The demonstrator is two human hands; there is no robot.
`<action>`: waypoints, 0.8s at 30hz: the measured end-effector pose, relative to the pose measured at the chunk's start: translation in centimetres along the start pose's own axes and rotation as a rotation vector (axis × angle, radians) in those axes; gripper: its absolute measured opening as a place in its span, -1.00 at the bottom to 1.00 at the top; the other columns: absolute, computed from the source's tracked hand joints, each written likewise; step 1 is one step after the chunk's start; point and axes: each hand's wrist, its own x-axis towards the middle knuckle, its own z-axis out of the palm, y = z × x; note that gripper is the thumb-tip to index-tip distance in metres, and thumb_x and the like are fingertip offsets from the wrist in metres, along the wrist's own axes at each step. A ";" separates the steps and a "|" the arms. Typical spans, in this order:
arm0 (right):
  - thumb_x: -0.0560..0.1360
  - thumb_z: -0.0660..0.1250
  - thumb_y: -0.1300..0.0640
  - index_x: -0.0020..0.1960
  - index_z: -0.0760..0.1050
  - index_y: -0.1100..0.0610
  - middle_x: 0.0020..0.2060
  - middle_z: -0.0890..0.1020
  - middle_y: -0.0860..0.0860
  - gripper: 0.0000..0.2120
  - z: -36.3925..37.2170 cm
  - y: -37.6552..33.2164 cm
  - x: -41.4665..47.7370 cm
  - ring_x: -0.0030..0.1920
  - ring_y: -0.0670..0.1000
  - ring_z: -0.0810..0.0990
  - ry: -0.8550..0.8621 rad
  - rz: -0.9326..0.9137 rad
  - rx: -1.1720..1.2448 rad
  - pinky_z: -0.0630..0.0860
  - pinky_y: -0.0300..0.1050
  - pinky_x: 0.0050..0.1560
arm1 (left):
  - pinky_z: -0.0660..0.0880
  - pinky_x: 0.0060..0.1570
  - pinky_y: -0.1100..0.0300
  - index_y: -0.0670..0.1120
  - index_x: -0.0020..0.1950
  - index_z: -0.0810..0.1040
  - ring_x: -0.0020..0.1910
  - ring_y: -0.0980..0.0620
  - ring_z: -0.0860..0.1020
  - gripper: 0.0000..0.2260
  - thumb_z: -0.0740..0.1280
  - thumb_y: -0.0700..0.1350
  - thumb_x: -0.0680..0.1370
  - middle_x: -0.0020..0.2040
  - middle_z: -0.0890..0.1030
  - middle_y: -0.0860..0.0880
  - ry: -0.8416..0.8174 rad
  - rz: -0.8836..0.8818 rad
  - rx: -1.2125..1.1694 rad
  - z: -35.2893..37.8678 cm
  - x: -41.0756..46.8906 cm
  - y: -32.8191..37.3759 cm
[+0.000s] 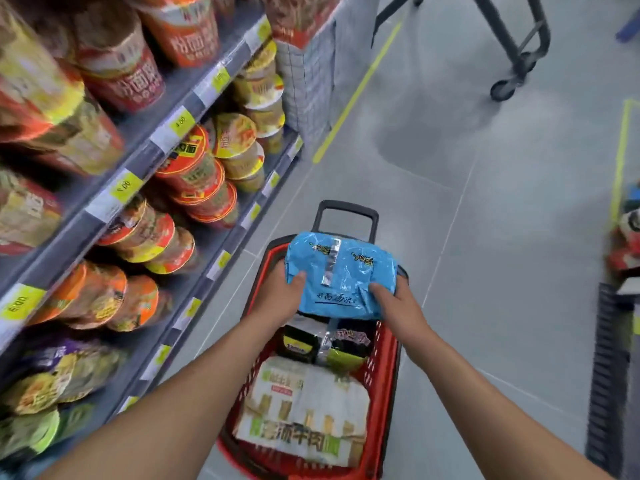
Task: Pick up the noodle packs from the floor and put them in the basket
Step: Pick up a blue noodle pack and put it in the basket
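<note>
Both hands, left hand (pixel 282 292) and right hand (pixel 398 303), grip a blue noodle pack (pixel 341 275) over the far end of a red basket (pixel 384 375) already holding a pale noodle pack (pixel 304 417) beside stocked shelves (pixel 138 161).

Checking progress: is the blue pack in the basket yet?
Not yet. Both hands, left and right, hold the blue pack above the basket, over other packs inside.
</note>
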 end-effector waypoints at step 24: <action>0.58 0.41 0.03 0.24 0.34 -0.12 -0.01 0.57 -0.23 -0.67 -2.4 -1.1 -2.6 -0.07 -0.23 0.63 -0.024 0.014 0.025 0.59 -0.39 -0.27 | 0.43 0.40 -0.13 0.08 0.61 0.14 0.41 -0.04 0.47 -0.22 0.39 0.24 0.48 0.48 0.44 0.05 -0.064 -0.121 0.031 -2.6 -2.7 0.7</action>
